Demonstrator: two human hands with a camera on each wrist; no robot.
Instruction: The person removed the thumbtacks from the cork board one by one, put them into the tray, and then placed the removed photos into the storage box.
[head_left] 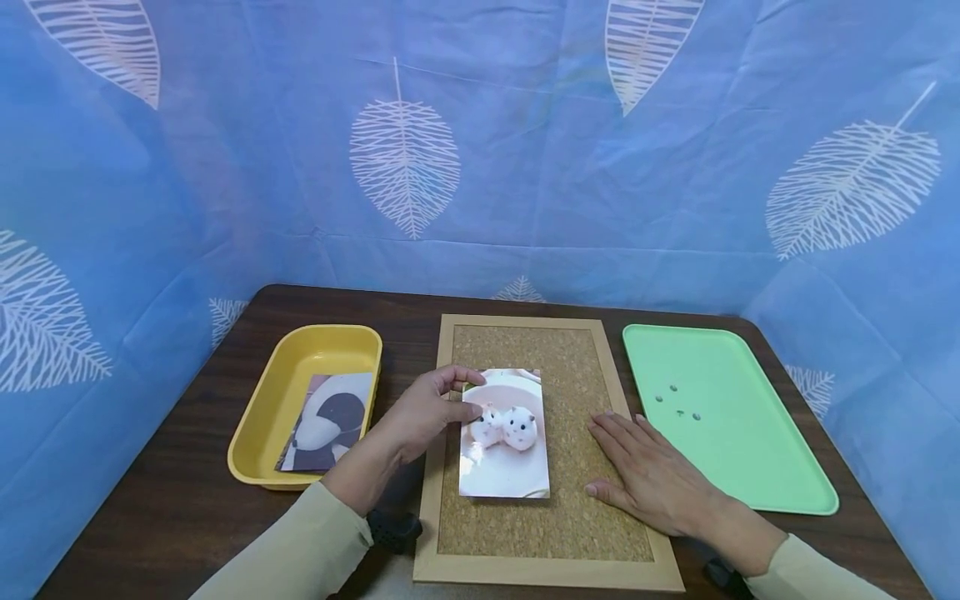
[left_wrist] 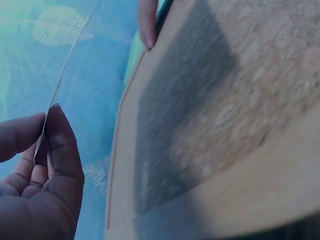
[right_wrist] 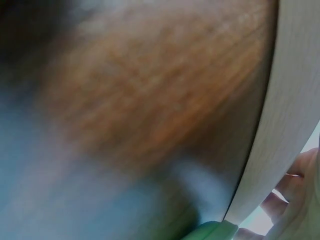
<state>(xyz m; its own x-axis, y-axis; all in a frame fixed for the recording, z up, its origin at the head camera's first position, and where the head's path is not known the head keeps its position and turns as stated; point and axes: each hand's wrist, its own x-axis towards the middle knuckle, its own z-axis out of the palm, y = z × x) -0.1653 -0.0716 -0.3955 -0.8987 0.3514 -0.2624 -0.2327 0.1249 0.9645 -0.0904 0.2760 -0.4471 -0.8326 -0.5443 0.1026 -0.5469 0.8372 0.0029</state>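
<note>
My left hand point(head_left: 427, 412) pinches the left edge of a glossy photo point(head_left: 504, 467) showing two small white animal figures on a pale dish. The photo is held over the cork board point(head_left: 555, 529), which has a light wooden frame. In the left wrist view the photo point(left_wrist: 62, 72) appears edge-on between thumb and fingers, apart from the cork, and a shadow falls on the board. My right hand point(head_left: 656, 479) lies with fingers extended on the right part of the board, across its frame. The right wrist view is mostly blurred, with some fingers point(right_wrist: 287, 192) beside the frame.
A yellow tray point(head_left: 255, 417) on the left holds another photo point(head_left: 326, 425). On the right a green tray point(head_left: 765, 450) carries several small metallic pieces point(head_left: 680, 412). All stand on a dark wooden table point(head_left: 172, 500), with a blue leaf-patterned cloth point(head_left: 495, 167) behind.
</note>
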